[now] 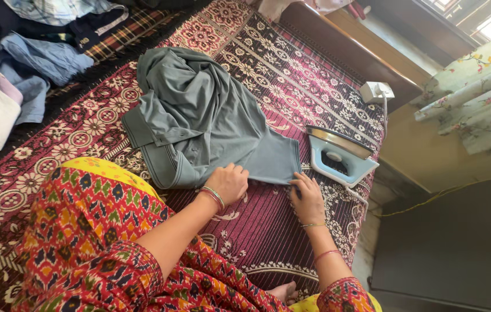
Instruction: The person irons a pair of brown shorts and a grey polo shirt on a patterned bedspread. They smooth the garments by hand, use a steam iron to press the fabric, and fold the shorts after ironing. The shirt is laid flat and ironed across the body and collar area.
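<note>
On the patterned mat, both hands' fingers press flat a crumpled grey-green shirt.

No packages, labels, signs, screens.

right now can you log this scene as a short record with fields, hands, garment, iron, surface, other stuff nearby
left hand: pressed on the lower edge of the grey-green shirt, fingers curled
right hand: flat at the edge of the shirt's spread-out part
shirt: mostly crumpled, one part laid smooth
iron: light blue, standing on its heel beside the shirt, apart from both hands
plug adapter: white, near the far edge
surface: patterned maroon blanket
clothes pile: blue and white garments at upper left
</note>
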